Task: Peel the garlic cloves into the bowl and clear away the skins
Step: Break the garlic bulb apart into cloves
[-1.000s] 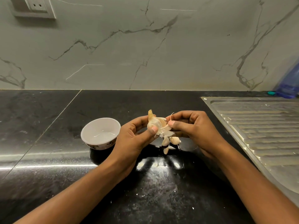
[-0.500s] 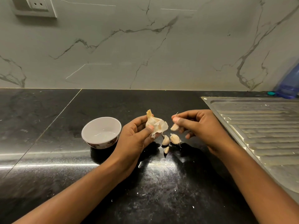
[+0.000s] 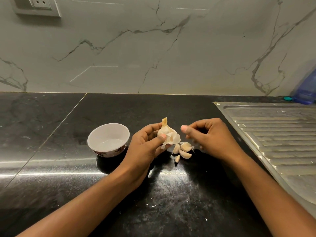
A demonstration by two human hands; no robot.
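Left hand (image 3: 145, 147) is gripping the garlic bulb (image 3: 168, 133); right hand (image 3: 211, 136) is hovering curled, seemingly empty. Loose cloves (image 3: 183, 150) are lying on the desk (image 3: 68, 170). Separating, I'd judge; next, pinching off another.

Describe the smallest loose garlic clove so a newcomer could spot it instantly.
On the glossy black stone counter, between the small white ceramic bowl and the ribbed steel drainboard, four loose pale garlic cloves lie beside the left hand's papery garlic bulb. The smallest clove is the sliver nearest the camera, slimmer than the three plump ones.
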